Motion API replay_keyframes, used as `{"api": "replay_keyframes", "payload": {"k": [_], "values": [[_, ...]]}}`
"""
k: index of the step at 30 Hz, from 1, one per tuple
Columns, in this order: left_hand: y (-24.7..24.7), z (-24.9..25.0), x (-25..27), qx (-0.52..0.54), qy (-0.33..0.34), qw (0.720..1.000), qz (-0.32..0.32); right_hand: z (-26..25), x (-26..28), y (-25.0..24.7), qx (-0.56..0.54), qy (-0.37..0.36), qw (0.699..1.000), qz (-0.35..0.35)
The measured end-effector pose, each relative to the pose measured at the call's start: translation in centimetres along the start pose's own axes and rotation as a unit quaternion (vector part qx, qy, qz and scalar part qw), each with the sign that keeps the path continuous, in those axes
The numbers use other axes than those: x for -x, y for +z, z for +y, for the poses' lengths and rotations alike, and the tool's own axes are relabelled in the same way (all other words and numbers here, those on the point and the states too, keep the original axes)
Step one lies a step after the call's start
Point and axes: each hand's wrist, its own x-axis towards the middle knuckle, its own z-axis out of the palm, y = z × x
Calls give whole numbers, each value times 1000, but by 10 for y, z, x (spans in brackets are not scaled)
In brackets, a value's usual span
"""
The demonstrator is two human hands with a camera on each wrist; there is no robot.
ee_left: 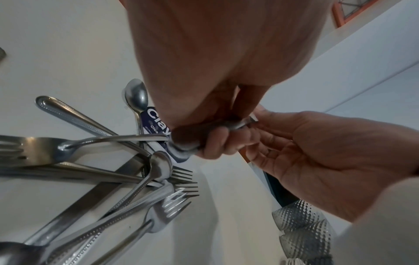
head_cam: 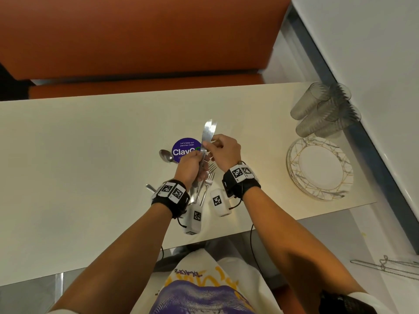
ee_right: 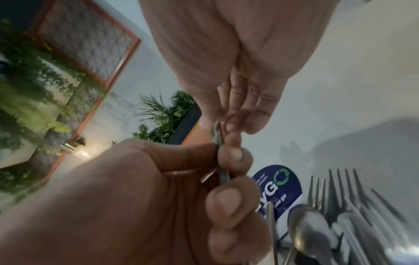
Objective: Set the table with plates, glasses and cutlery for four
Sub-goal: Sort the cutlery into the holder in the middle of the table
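Note:
Above the cream table (head_cam: 90, 155) my left hand (head_cam: 196, 161) grips the handles of a few steel knives (head_cam: 210, 131), blades pointing away from me. My right hand (head_cam: 212, 145) pinches the blades just above the left fist. In the left wrist view the left hand's fingers (ee_left: 211, 143) curl round the handles. The right wrist view has the right fingertips (ee_right: 229, 123) closed on the thin metal. Beneath the hands a cutlery pile (ee_left: 136, 179) of forks (head_cam: 210, 175) and spoons (head_cam: 166, 155) lies on the table. A stack of plates (head_cam: 319, 171) and several glasses (head_cam: 324, 109) are at the right.
A round purple sticker (head_cam: 184, 148) is stuck to the table under the hands. An orange bench (head_cam: 136, 37) runs along the far edge. The table's near edge is close to my body. A white ledge (head_cam: 374, 53) borders the right end beside the glasses.

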Motion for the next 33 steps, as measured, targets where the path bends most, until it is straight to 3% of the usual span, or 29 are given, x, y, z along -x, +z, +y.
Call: {"api": "replay_keyframes", "payload": {"k": [7, 22, 28, 33], "values": [[-7, 1, 2, 29, -25, 999, -14, -8, -6, -13, -13, -11, 1000, 4], [-16, -6, 6, -20, 22, 1000, -6, -10, -11, -14, -68, 18, 997, -43], [-19, -8, 7, -52, 35, 998, 4, -13, -25, -23, -14, -49, 997, -61], [-23, -9, 8, -45, 25, 999, -5, -22, -29, -20, -4, -45, 996, -70]]}}
